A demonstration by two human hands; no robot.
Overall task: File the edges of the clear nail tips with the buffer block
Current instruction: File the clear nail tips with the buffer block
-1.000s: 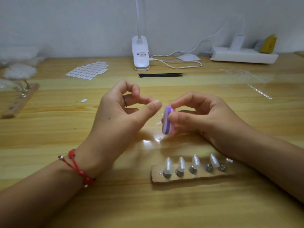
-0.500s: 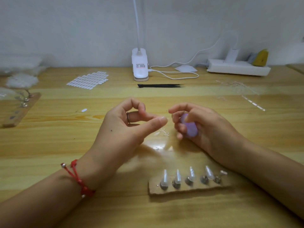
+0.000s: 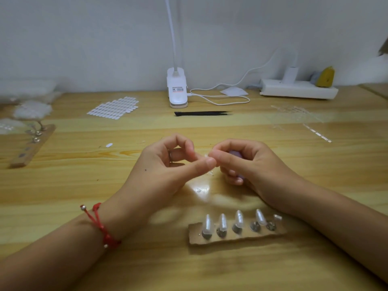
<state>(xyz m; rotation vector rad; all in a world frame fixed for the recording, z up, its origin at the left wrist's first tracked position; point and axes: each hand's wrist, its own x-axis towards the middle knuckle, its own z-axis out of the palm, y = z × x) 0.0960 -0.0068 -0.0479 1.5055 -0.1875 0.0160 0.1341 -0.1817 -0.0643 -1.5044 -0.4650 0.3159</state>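
while the right hand (image 3: 258, 171) has its grip curled round the purple buffer block (image 3: 236, 153), only slivers of the block show between the fingers, so it looks tucked in the palm rather than laid to an edge; the step in hand is probably seating or turning a tip before a filing stroke. a small pale sliver, likely one clear nail tip (image 3: 206, 156), shows where the left thumb meets the right fingertips, too blurred to say which hand pinches it. the left hand (image 3: 165, 166) has its fingers curled in a loop and its thumb stretched toward the right hand; whether its grip holds the tip i cannot tell. to file well, the tip wants pinching by its base with the edge left bare, and the block drawn lightly along that edge, since thin plastic would flex or flick away under pressure. both hands hover together above the surface (image 3: 63, 185), forearms coming in from the near corners. four more nail tips (image 3: 238, 219) stand on pegs in the cardboard strip (image 3: 237, 237), near the right wrist.
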